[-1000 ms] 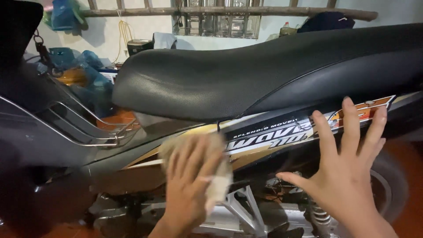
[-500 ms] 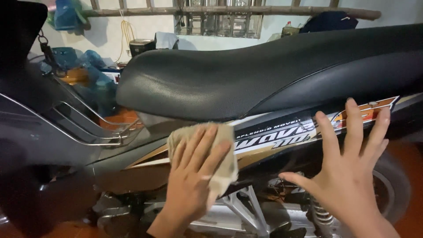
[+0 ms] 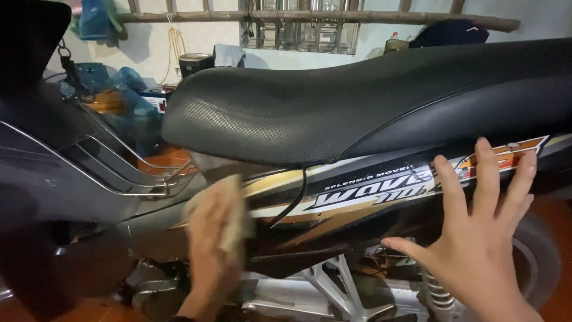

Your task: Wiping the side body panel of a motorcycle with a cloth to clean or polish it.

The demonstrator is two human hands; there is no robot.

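A motorbike stands side-on in front of me, with a long black seat (image 3: 357, 101) over a black side panel (image 3: 357, 209) striped in gold and white. My left hand (image 3: 211, 250) presses a pale cloth (image 3: 232, 211) flat against the front end of that panel, just below the nose of the seat; the hand is blurred with motion. My right hand (image 3: 476, 238) rests open against the rear part of the panel, fingers spread, holding nothing.
A chrome wire rack (image 3: 119, 167) sits in the bike's step-through at left. Below the panel show the silver frame (image 3: 333, 286), a rear shock spring (image 3: 438, 295) and the rear tyre (image 3: 539, 256). Behind are blue bags (image 3: 128, 89), a wooden pole (image 3: 310, 16) and a white wall.
My left hand with the cloth has slid along the panel, first right and up, then back left toward the front of the seat. My right hand has stayed in place.
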